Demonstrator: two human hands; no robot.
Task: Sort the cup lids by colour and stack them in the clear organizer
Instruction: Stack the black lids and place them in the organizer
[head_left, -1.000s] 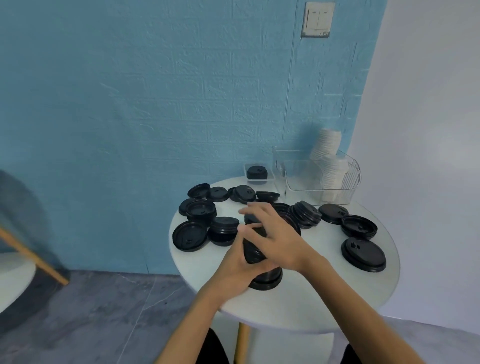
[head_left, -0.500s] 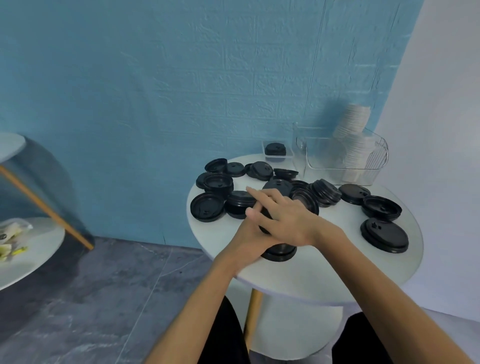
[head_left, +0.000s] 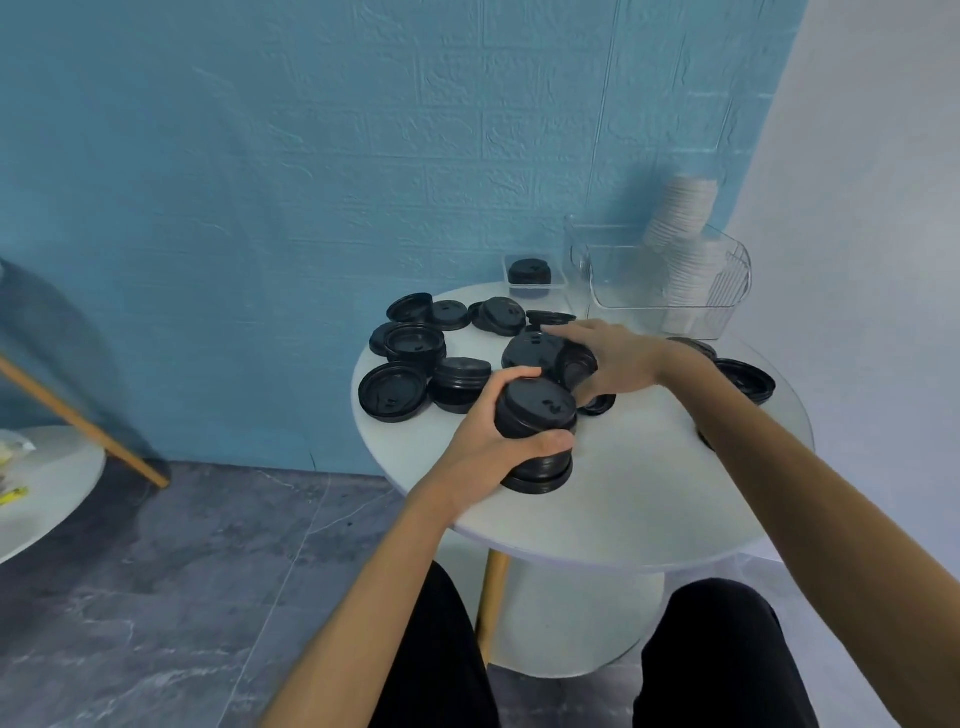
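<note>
A person seated at a small round white table (head_left: 649, 499) sorts black cup lids beside a blue brick-patterned wall (head_left: 311, 182). The left hand (head_left: 493, 447) grips a tall stack of black lids (head_left: 537, 415) standing on the near middle of the table, thumb curled across the front of the stack and fingers wrapped round its far side. The right hand (head_left: 615, 358) reaches over the pile just behind it, fingers bent down over a black lid (head_left: 574, 366); whether they actually pinch it cannot be told.

More black lids lie loose across the far half of the table: a single upturned lid (head_left: 392, 392) at the left edge, a short stack (head_left: 460, 382) next to it, and further lids (head_left: 501, 314) scattered towards the wall. Another lid (head_left: 745, 379) rests to the right, partly hidden by the right forearm.

At the back of the table stands the clear organizer (head_left: 660, 291), close to the wall. It holds a leaning column of white lids (head_left: 685, 249) in its right part, rising above the rim; its left part shows no lids. Just left of it sits a small clear tray (head_left: 532, 283) holding a few stacked black lids (head_left: 529, 271).

A second white table (head_left: 47, 483) appears at the left edge, above a grey marbled floor (head_left: 182, 597).
</note>
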